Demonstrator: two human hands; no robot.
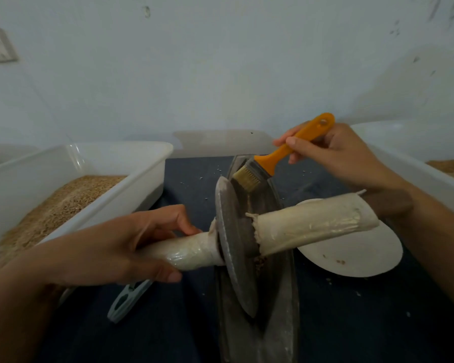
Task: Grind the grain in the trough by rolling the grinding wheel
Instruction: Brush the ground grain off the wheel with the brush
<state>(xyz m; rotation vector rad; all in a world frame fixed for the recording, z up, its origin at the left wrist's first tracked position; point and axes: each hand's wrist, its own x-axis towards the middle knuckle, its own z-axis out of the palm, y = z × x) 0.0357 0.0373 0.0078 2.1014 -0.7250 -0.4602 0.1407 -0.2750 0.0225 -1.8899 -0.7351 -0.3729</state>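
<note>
Left hand grips the grinding wheel handle, wheel standing in the trough; right hand clamps an orange brush, bristles over the trough's far end

Grinding wheel: grey metal disc, dusty, standing on edge in the trough, tilted a bit. Axle handles wrapped in whitish tape stick out both sides. Trough: long dark narrow boat shape running away from viewer. Grain: a few brownish bits by the wheel, probably; blurry.
</note>
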